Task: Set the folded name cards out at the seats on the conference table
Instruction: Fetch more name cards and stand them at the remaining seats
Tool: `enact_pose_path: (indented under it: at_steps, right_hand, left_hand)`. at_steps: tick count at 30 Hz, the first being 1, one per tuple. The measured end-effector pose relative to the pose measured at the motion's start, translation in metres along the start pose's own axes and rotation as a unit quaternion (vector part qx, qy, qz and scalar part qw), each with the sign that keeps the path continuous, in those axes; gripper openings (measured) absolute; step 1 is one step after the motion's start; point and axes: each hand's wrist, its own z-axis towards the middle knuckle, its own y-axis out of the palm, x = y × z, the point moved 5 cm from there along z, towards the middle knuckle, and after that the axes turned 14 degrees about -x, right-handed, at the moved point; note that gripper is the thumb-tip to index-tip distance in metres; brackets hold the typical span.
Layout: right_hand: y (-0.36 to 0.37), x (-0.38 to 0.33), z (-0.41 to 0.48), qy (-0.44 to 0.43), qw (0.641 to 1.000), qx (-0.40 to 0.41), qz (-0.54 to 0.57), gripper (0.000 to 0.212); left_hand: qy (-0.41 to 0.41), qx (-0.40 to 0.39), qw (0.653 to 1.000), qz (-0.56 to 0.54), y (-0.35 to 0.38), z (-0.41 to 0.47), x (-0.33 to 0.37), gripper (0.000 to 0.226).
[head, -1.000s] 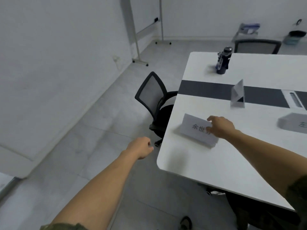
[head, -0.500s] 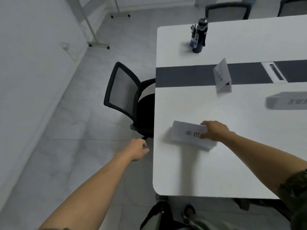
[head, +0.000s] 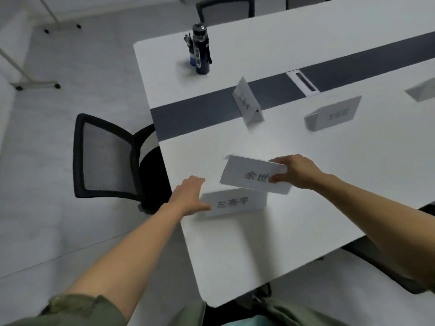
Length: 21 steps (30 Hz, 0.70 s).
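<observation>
My right hand (head: 297, 171) is shut on a white stack of folded name cards (head: 249, 175), held tilted just above the white conference table (head: 235, 250). Below the stack, another name card (head: 235, 203) rests on the table near the left edge, its printed face towards me. My left hand (head: 189, 198) is at that card's left end, fingers spread and thumb touching it. Further back, a tent card (head: 247, 104) stands at the dark centre strip. One more name card (head: 334, 114) stands to its right, and a third (head: 421, 90) is at the frame's right edge.
A dark water bottle (head: 201, 52) stands by the table's far left corner. A black mesh chair (head: 106, 156) is pushed in at the left end, another chair (head: 226, 8) on the far side. A cable port (head: 303, 83) sits in the dark strip. Stand legs (head: 35, 84) rest on the floor.
My right hand lifted the stack off the table, leaving one card below it. My left hand moved from beside the table onto that card's left end. The view swung right.
</observation>
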Motion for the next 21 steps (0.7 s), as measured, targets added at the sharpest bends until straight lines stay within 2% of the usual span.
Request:
enact_pose_path:
  at_steps: [4, 7, 9, 12, 16, 21]
  right_hand:
    - [-0.017, 0.035, -0.024, 0.035, 0.998, 0.044, 0.038, 0.038]
    - [-0.012, 0.068, -0.037, 0.066, 0.995, 0.047, 0.064, 0.038]
    - [-0.004, 0.090, -0.045, 0.082, 0.993, 0.043, 0.077, 0.039]
    - [0.012, 0.114, -0.054, 0.096, 0.990, 0.030, 0.099, 0.040]
    - [0.025, 0.137, -0.062, 0.100, 0.985, 0.027, 0.141, 0.040]
    - [0.019, 0.142, -0.064, 0.085, 0.985, 0.034, 0.143, 0.037]
  left_hand:
    - [0.035, -0.033, 0.994, 0.101, 0.003, 0.032, 0.038, 0.100]
    - [0.030, -0.062, 0.987, 0.143, 0.012, 0.051, 0.053, 0.084]
    - [0.020, -0.075, 0.989, 0.126, 0.019, 0.061, 0.055, 0.064]
    - [0.011, -0.053, 0.993, 0.105, 0.021, 0.065, 0.053, 0.038]
    - [0.002, -0.034, 0.995, 0.092, 0.021, 0.063, 0.055, 0.038]
    - [-0.014, -0.007, 0.994, 0.105, 0.010, 0.053, 0.065, 0.028]
